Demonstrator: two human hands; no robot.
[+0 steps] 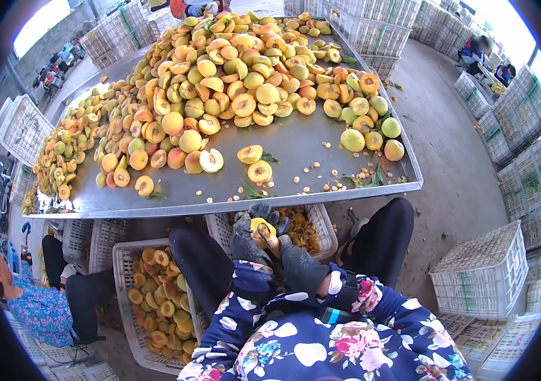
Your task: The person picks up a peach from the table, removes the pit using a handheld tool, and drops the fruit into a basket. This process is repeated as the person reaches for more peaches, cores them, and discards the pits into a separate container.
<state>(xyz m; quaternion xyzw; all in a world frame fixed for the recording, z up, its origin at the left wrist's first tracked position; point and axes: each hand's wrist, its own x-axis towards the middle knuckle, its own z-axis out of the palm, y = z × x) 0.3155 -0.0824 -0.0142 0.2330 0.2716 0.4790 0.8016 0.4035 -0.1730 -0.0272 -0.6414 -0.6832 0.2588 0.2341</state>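
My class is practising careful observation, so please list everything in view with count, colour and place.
Table: 1, silver-grey, ahead
Fruit, many halved: too many to count, yellow, orange and green, heaped on the table
Pits: many, pale tan, near edge
Leaves: several, green, among them
Filled crates: 2, whitish, one below the near edge, one left of the legs
Other crates: many, whitish, both sides and behind
Motorbikes: several, dark, far left
Other people: at least 4, mixed colours, left, behind the table, far right
Held fruit piece: 1, yellow, in the left hand
Left hand: 1, dark grey glove
Right hand: 1, dark grey glove, beside it
Legs: 2, black, below the table
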